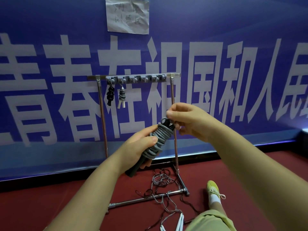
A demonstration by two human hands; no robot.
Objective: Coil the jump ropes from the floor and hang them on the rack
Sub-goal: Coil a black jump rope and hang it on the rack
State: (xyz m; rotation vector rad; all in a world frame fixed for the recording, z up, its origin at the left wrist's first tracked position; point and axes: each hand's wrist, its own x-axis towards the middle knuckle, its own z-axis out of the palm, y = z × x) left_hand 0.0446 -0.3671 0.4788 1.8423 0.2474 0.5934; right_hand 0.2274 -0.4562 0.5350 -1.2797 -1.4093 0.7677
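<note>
Grey jump rope (156, 140), wound into a tight bundle, held in front of the rack (173, 100) at about mid-height. Dark handles (134, 170) stick out below the bundle. Left hand (141, 149) grips the lower coils, thumb across the front, fingers wrapped behind. Right hand (186, 120) pinches the rope at the top of the bundle, where a small loop sits; whether the fingertips hold the loop itself or a strand beside it is hard to tell.

Rack: metal frame standing on the red floor (50, 205) against a blue banner (50, 80) with large white characters. Grey hook strip (135, 78) along the top bar. Two bundles hang from the left hooks: a black rope (110, 95) and, just beside it, a grey rope with white handles (122, 97).

On the floor at the rack's base lies a loose tangle of ropes (161, 182), reaching across the lower bar. White handles (180, 220) lie near the bottom edge. A yellow shoe (212, 187) rests to the right of the tangle. A paper sheet (127, 15) is fixed on the banner above.
</note>
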